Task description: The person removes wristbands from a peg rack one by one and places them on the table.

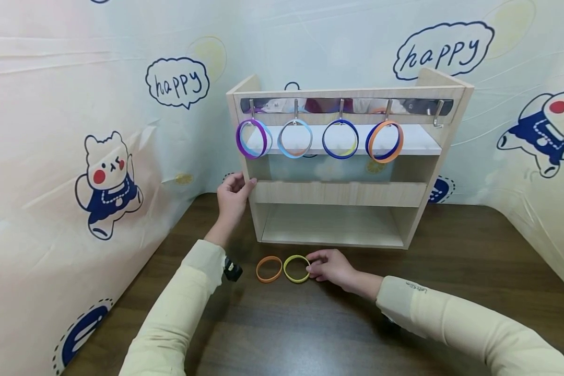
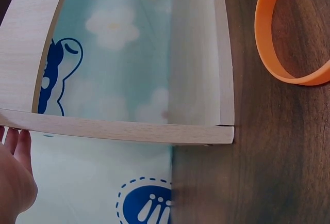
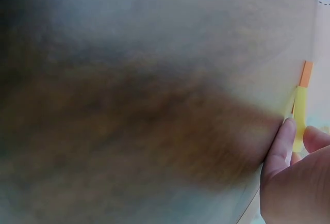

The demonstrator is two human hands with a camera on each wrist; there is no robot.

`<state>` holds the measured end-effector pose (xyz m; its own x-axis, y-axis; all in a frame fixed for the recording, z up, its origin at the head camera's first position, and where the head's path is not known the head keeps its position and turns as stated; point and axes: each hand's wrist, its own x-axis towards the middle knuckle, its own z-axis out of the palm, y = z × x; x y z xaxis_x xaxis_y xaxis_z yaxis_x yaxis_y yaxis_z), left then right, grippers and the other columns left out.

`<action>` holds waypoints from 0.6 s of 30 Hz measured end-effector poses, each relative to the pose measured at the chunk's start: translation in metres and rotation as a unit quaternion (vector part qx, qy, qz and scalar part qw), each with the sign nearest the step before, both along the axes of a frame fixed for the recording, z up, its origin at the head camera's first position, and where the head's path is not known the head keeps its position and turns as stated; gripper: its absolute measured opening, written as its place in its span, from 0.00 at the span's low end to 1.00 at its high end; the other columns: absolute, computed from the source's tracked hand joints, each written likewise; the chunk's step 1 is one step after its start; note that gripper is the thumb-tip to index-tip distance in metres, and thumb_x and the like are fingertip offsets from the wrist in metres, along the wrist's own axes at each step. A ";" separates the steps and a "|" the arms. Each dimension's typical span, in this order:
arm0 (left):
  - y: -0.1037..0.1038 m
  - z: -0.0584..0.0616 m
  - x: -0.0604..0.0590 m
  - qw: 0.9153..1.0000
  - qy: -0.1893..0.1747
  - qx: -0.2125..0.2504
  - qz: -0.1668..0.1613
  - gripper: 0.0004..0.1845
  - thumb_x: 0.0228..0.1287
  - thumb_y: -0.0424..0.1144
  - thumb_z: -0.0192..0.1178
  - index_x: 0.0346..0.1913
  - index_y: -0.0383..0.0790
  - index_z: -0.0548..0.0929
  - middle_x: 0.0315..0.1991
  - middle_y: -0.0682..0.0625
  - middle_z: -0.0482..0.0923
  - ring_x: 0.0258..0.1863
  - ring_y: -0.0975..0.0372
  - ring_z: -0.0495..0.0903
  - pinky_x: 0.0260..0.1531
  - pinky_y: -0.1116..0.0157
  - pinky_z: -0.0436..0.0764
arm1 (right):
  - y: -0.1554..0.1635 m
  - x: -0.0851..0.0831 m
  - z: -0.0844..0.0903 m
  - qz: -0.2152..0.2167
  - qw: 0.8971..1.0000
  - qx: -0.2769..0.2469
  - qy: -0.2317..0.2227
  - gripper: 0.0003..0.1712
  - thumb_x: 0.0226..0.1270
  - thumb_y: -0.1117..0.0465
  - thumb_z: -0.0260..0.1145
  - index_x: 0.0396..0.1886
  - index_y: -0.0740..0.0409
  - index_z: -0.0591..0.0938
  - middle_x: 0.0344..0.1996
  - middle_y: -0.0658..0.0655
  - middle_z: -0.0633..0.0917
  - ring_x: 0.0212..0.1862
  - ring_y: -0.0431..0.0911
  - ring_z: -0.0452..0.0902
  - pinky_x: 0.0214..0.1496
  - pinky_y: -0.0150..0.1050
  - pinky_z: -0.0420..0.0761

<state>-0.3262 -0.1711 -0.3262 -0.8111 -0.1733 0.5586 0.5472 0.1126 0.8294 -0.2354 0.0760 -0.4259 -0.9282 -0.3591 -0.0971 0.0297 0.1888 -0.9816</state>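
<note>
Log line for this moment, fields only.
left hand: holds rack side | right hand: pinches yellow ring on table | orange ring: beside it

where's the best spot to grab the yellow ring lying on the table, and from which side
Pinch the yellow ring at its right-hand rim, coming from the right, probably with one finger inside the band and the thumb outside. It lies flat on the table, so its thin wall is the only graspable part. The orange ring sits against its left side, and the right hand already has fingertips at the right rim.
</note>
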 end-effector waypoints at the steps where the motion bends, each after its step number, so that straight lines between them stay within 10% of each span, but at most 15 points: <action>1: 0.000 0.000 0.000 1.000 -0.001 -0.001 0.001 0.17 0.53 0.39 0.63 0.43 0.31 0.78 0.39 0.44 0.77 0.36 0.58 0.76 0.36 0.66 0.77 | 0.000 0.002 0.003 0.001 1.000 0.002 0.000 0.20 0.54 0.72 0.62 0.48 0.75 0.73 0.34 0.70 0.80 0.33 0.54 0.79 0.34 0.46 0.78; 9: 0.000 -0.001 0.000 1.000 -0.003 -0.006 0.003 0.16 0.53 0.39 0.62 0.43 0.34 0.78 0.39 0.44 0.77 0.37 0.57 0.76 0.37 0.65 0.77 | 0.000 -0.006 -0.010 -0.006 1.000 0.015 -0.001 0.19 0.52 0.71 0.64 0.46 0.72 0.74 0.30 0.65 0.82 0.29 0.49 0.79 0.31 0.42 0.79; 18: 0.000 0.001 0.001 1.000 -0.005 -0.009 0.004 0.19 0.54 0.38 0.62 0.45 0.28 0.76 0.39 0.43 0.77 0.37 0.57 0.76 0.37 0.65 0.77 | -0.002 0.013 0.021 0.005 1.000 0.030 -0.006 0.20 0.55 0.72 0.61 0.48 0.76 0.72 0.34 0.71 0.79 0.36 0.59 0.77 0.37 0.49 0.77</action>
<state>-0.3250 -0.1709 -0.3253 -0.8155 -0.1700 0.5532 0.5376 0.1316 0.8329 -0.2228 0.0736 -0.4051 -0.9228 -0.3624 -0.1304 0.0397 0.2471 -0.9682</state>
